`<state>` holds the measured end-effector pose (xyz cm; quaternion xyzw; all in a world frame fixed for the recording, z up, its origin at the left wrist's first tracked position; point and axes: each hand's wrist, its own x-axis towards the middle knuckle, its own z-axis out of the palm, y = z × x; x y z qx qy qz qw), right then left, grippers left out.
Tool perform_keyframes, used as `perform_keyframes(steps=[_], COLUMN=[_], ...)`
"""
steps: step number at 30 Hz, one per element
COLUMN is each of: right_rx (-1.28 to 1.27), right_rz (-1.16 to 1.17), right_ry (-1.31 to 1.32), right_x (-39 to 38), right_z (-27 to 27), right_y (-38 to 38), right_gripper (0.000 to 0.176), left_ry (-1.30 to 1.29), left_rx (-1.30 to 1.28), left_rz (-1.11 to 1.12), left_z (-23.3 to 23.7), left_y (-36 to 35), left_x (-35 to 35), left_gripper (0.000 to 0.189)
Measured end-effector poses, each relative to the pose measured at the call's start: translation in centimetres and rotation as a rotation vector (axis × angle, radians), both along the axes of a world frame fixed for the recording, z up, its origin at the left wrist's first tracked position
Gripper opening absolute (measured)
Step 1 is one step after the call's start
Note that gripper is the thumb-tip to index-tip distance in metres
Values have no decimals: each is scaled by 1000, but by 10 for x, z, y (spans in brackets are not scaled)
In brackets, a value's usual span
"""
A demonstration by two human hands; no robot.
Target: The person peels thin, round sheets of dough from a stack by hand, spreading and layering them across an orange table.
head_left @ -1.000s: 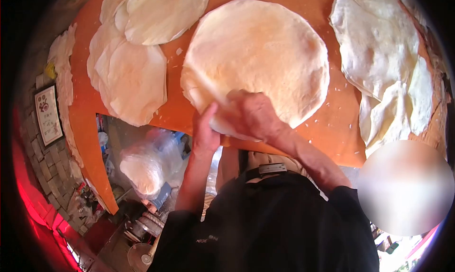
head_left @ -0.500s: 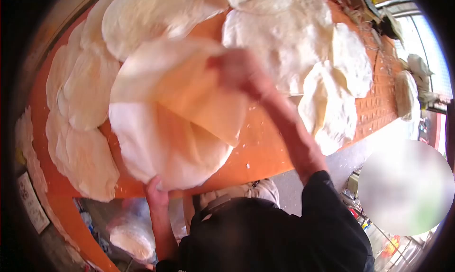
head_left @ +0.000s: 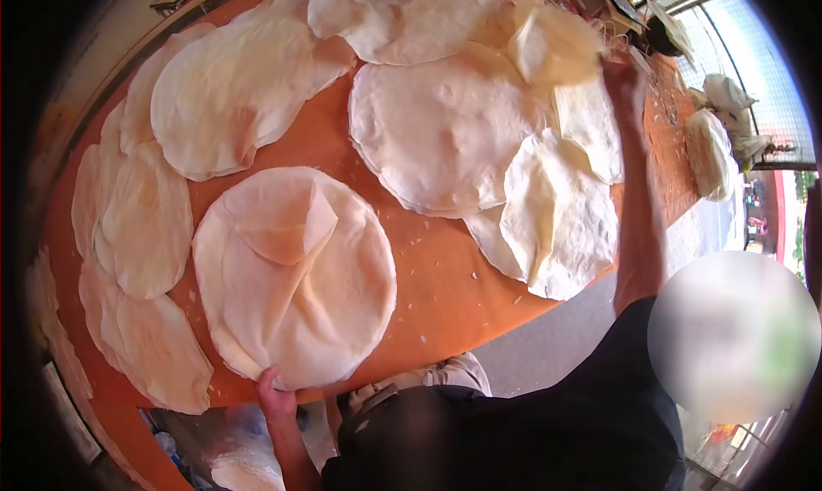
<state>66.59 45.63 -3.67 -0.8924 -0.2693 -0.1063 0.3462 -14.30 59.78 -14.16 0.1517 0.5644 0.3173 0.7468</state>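
You are in what looks like a small food workshop: your broad orange table [head_left: 445,320] carries many thin, overlapping dough rounds [head_left: 437,131] and scattered pale crumbs [head_left: 474,275], near a bright meshed opening [head_left: 775,80] on your right

A pale, creased round sheet [head_left: 295,277] lies toward eight o'clock, a pointed fold across its top, while a thin yellowish sheet [head_left: 556,41] blurs at one o'clock.

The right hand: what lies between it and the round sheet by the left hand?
In the head view, overlapping sheets, then orange table, lie between the right hand and the round sheet.
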Motion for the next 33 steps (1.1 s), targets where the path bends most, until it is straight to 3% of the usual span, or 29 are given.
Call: perform_keyframes(steps=[1, 2, 3, 7, 8, 11, 12, 14, 17, 19, 22, 24, 27, 30, 32, 33], right_rx=[-112, 175, 218, -250, -110, -83, -111, -134, -172, -208, -93, -132, -246, -67, -275, -441], right_rz=[202, 336, 470, 885, 908, 627, 517, 604, 915, 1050, 717, 601, 714, 972, 1100, 1140], right_ry=[-399, 223, 362, 195, 267, 241, 444, 645, 858, 732, 225, 189, 115, -237, -285, -341], right_x=[-46, -116, -171, -386, -403, -361, -349, -355, -424, -461, -452, -429, -430, -433, -430, -420], right_z=[-19, -23, -50, -44, -21, -36, -35, -1, -3, -13, -47, -56, -49, -38, -33, -32], right_y=[17, 37, 52, 75, 79, 78, 79, 84, 83, 86, 117, 148, 170, 172, 175, 178], right_gripper=[26, 19, 14, 23, 22, 30, 31, 32, 29, 42, 48, 53, 61, 60, 42, 38], left_ry=[9, 8, 8, 39, 27, -41, -67, -7, -32, -18, -18, -59, -176, -222, -191, -36], left_rx=[1, 13, 25, 79, 70, 46, 52, 86, 172, 272, 246, 172, 57, -1, 40, 79], left_rz=[-11, -19, -28, -78, -94, -116, -97, -44, -63, -135, -164, -129, -12, 87, 47, -12], left_z=[4, 9, 15, 18, 20, 19, 15, 17, 45, 57, 45, 38, 38, 39, 25, 28], left_y=[0, -1, -1, 0, 0, -3, -4, -7, -3, -2, 2, -2, -4, 0, 2, 4], left_x=[1, 5, 8, 1, -2, 2, 4, 2, 20, 32, 20, 16, 19, 14, 7, 6], left_gripper=[61, 60, 60, 59, 60, 61, 60, 60, 56, 55, 55, 55, 56, 57, 57, 60])
